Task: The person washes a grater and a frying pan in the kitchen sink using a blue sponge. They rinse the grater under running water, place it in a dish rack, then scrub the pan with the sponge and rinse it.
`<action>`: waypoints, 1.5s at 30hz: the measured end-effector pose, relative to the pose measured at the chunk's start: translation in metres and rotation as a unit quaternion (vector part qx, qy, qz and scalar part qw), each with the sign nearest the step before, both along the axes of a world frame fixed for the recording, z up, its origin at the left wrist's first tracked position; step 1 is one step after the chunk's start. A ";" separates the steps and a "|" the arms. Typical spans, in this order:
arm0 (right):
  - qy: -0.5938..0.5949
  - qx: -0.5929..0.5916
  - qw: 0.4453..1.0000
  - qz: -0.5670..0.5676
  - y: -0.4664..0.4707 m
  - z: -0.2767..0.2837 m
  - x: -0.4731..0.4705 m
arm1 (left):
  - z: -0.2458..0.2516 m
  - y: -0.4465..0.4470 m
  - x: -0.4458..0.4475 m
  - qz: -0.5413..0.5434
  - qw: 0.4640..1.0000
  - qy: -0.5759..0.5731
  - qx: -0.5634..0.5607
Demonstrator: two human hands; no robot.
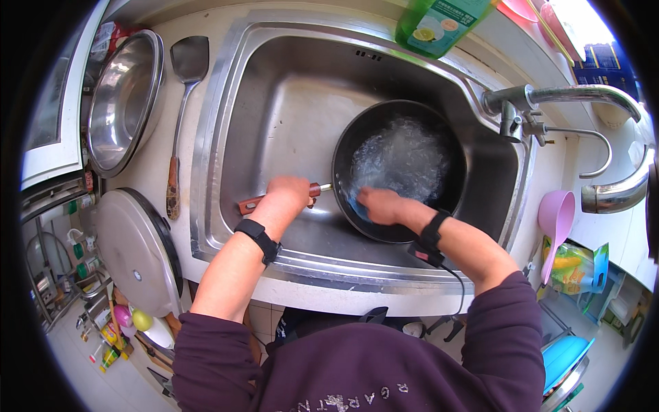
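Observation:
A dark frying pan [448, 154] with water in it lies in the stainless steel sink [304, 123], towards the right side. My left hand [289, 193] grips its reddish-brown handle [249, 206], whose end pokes out to the left. Inside the pan, at its near-left wall, my right hand [378, 205] presses a blue cloth or scouring pad [356, 207] against the metal. The fingers of that hand are slightly blurred, and most of the pad is hidden beneath them. The water's surface looks rippled.
A steel faucet [515, 98] stands at the sink's right corner, with a green detergent bottle [443, 26] behind the basin. To the left are a spatula [178, 123], a steel bowl [123, 103] and a round lid [136, 252]. A pink ladle [556, 216] sits at right.

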State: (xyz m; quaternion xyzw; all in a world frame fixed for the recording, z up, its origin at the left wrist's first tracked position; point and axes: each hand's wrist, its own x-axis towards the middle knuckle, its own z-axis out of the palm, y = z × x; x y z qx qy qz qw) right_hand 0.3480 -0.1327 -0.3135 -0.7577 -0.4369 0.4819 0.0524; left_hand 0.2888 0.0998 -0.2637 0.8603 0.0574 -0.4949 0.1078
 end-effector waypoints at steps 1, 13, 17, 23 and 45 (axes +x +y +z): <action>-0.014 0.054 0.997 -0.060 0.013 -0.006 0.009 | 0.000 0.000 0.000 -0.004 1.000 0.006 0.003; -0.134 0.169 0.891 -0.399 0.039 -0.050 0.045 | 0.002 0.000 0.005 0.007 1.000 0.022 -0.010; -0.028 0.031 0.963 -0.265 0.030 -0.026 0.007 | 0.006 0.000 0.004 -0.014 1.000 0.003 -0.008; -0.094 0.204 0.849 -0.479 0.041 -0.041 0.090 | 0.003 0.000 0.000 -0.007 1.000 -0.004 0.000; -0.092 -0.137 0.981 0.101 -0.045 0.030 -0.019 | 0.007 -0.002 -0.001 0.001 1.000 0.015 -0.008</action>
